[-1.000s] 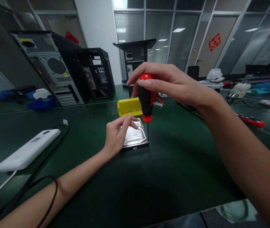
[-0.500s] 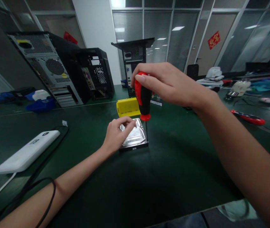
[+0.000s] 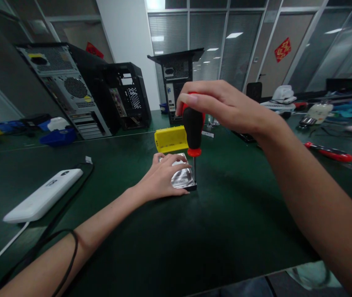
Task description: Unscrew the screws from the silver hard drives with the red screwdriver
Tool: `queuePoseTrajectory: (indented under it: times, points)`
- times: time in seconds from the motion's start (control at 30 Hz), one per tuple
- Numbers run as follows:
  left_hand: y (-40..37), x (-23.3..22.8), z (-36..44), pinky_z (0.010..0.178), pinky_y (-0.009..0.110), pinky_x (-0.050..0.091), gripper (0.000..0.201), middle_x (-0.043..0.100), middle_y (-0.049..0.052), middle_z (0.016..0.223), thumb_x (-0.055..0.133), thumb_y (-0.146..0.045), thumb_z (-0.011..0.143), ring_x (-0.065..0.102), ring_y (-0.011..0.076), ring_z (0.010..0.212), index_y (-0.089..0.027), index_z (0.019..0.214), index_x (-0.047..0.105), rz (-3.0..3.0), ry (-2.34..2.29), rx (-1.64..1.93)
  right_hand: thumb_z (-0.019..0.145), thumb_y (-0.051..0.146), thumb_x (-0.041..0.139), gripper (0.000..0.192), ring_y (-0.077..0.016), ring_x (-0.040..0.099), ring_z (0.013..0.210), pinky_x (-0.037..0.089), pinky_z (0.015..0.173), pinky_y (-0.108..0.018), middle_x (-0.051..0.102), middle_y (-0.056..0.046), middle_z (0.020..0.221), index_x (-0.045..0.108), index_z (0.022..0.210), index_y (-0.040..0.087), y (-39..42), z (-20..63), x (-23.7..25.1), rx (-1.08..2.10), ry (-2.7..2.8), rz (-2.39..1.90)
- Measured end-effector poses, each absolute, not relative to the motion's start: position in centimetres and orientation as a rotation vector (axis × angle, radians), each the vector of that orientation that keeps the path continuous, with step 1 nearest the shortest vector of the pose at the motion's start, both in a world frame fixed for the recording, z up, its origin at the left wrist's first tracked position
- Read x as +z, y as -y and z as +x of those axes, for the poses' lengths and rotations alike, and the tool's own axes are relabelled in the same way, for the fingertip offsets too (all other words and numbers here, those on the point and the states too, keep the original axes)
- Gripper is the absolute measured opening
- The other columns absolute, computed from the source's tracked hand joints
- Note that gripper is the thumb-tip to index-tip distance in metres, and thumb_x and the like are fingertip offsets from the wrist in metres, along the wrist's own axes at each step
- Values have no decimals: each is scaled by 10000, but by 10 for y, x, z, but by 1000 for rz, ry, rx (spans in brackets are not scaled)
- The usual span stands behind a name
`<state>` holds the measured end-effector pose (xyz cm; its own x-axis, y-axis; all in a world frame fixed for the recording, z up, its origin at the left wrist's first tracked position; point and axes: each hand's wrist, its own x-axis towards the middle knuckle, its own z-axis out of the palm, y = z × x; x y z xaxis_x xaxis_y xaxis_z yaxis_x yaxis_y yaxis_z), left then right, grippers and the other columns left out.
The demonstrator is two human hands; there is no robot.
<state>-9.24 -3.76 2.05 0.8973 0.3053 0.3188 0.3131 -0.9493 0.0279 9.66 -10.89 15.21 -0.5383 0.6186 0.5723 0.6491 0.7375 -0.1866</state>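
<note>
Head view: the hard drive (image 3: 182, 178) lies flat on the green table (image 3: 225, 231), just ahead of centre. The left hand (image 3: 163, 178) is spread flat on its lid, fingers loosely extended, gripping nothing. The right hand (image 3: 222, 108) is closed around the top of the screwdriver (image 3: 193, 132), which stands upright with its tip at the drive's corner, at about 3 o'clock from the left hand. To do this well, I judge: press straight down, keep the shaft vertical, hold the drive firmly. A yellow box (image 3: 170, 139) sits at 12 o'clock.
</note>
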Motion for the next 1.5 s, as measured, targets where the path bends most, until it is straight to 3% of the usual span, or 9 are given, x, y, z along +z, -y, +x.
queuePoseTrajectory:
  times: [0.17, 0.3, 0.5, 0.7, 0.87, 1.0, 1.23, 1.5]
  points:
    - [40, 24, -92, 972, 515, 207, 427, 558, 84, 1267, 633, -465, 781, 475, 308, 1178, -250, 1147, 595, -3084, 429, -452, 952, 396, 356, 331, -143, 565, 877, 436, 762, -238, 601, -52, 981, 584, 964, 156, 109, 97, 151, 42, 2291, -906]
    - [39, 23, -92, 990, 516, 174, 452, 552, 84, 1304, 616, -462, 802, 458, 297, 1216, -285, 1214, 561, -3095, 389, -425, 939, 405, 396, 310, -125, 549, 854, 424, 739, -231, 590, -43, 990, 550, 1030, 152, 100, 98, 146, -17, 2265, -849]
    - [38, 22, -92, 982, 522, 173, 465, 540, 88, 1322, 614, -478, 798, 447, 316, 1229, -287, 1219, 566, -3073, 386, -432, 933, 469, 373, 364, -112, 523, 781, 406, 711, -235, 564, -17, 867, 544, 936, 148, 94, 98, 141, -176, 2226, -900]
    - [39, 23, -92, 973, 535, 185, 461, 554, 95, 1302, 592, -504, 804, 460, 325, 1213, -297, 1215, 572, -3054, 396, -432, 949, 397, 373, 300, -126, 540, 847, 424, 752, -253, 572, -44, 990, 523, 1050, 159, 98, 99, 142, -66, 2278, -844]
    - [39, 23, -92, 968, 550, 184, 469, 557, 105, 1295, 592, -510, 800, 460, 336, 1207, -287, 1212, 579, -3036, 400, -434, 875, 445, 510, 297, -124, 515, 787, 415, 708, -246, 572, -25, 916, 544, 959, 162, 97, 97, 143, -208, 2234, -881]
    - [40, 23, -92, 968, 552, 185, 457, 555, 107, 1298, 575, -507, 812, 461, 324, 1208, -292, 1215, 573, -3033, 410, -417, 862, 490, 505, 325, -128, 514, 779, 413, 710, -254, 567, -18, 880, 527, 899, 168, 97, 95, 142, -280, 2210, -906]
    - [42, 23, -93, 966, 563, 173, 419, 575, 87, 1274, 557, -494, 831, 464, 331, 1198, -281, 1190, 591, -3052, 398, -441, 859, 399, 529, 323, -119, 524, 794, 432, 681, -241, 540, -12, 982, 449, 1080, 177, 96, 97, 140, -151, 2284, -945]
    - [41, 21, -92, 983, 560, 134, 395, 594, 62, 1253, 551, -478, 838, 443, 334, 1214, -305, 1191, 590, -3044, 408, -462, 870, 389, 515, 328, -121, 514, 792, 422, 673, -241, 530, -17, 996, 440, 1098, 165, 95, 101, 139, -147, 2275, -954]
